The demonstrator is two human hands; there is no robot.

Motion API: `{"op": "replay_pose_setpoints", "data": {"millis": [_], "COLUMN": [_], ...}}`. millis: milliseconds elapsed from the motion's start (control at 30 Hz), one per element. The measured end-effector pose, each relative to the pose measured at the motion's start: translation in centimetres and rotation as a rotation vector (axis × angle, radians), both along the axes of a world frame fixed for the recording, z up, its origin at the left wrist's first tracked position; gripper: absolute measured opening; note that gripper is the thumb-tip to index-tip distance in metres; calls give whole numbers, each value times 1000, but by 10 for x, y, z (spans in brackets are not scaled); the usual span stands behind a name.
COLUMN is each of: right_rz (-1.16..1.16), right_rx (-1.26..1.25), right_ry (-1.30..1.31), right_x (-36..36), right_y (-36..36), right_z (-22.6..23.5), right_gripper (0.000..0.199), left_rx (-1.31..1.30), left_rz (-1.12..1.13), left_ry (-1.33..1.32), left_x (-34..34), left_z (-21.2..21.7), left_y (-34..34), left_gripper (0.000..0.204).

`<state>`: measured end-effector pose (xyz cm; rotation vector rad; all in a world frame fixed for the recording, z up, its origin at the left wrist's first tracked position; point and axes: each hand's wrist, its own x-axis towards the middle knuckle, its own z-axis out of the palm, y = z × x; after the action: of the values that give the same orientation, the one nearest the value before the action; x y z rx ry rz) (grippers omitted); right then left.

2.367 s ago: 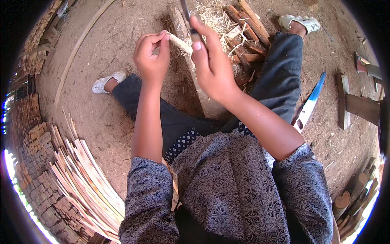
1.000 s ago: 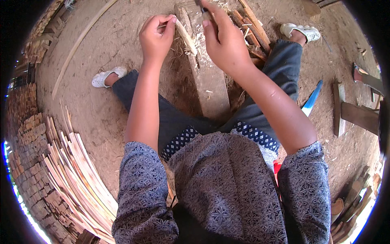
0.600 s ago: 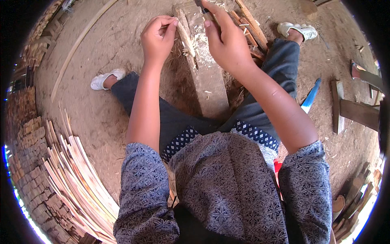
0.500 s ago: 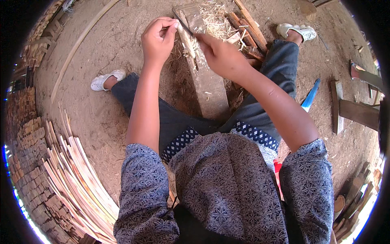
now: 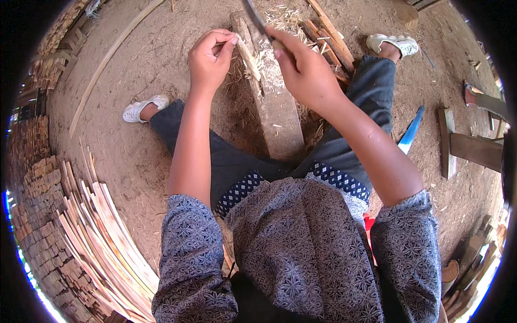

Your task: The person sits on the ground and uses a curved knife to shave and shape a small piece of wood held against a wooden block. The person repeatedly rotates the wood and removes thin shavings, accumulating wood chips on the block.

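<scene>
Two hands working | left hand (image 5: 211, 58) pinches pale wood sliver (image 5: 249, 52) | right hand (image 5: 303, 70) grips knife (image 5: 255, 21), blade raised again since the downstroke | block (image 5: 277, 107) below.

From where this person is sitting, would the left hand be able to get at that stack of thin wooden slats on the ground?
Probably yes, once freed. The slats lie on the person's left side with only bare dirt between. But the left hand is raised in front, pinching a small wood stick, so it is occupied.

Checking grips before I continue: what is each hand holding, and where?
Left hand pinches the thin wood stick at its near end; right hand grips the knife by its handle.
</scene>
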<state>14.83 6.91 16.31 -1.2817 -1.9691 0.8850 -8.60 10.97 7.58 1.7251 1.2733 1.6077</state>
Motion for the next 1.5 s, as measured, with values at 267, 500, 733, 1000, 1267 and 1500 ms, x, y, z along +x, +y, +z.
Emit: {"op": "replay_pose_setpoints", "data": {"millis": [267,500,733,1000,1267,1500], "right_rz": [102,84,-187,-34,51,-57], "right_rx": [-80,-56,85,-61,-98,-61], "right_ry": [-310,-159,236,35,-157,-72], "right_x": [9,-5,-6,-1,9,-8], "right_y": [0,-12,-8,-4,1,-11], "right_z": [-46,-47,-24,-24,-85,-49], "right_gripper": [44,41,37,39,37,39], "left_rx": [64,100,79,84,127,159], "left_rz": [-9,4,36,53,65,87], "left_ry": [52,-1,29,13,34,92], "left_x": [6,17,15,13,15,19], "left_z": [6,5,3,1,2,-1], "left_y": [-1,-1,-5,-5,0,3], "left_gripper": [4,4,5,4,6,6]}}
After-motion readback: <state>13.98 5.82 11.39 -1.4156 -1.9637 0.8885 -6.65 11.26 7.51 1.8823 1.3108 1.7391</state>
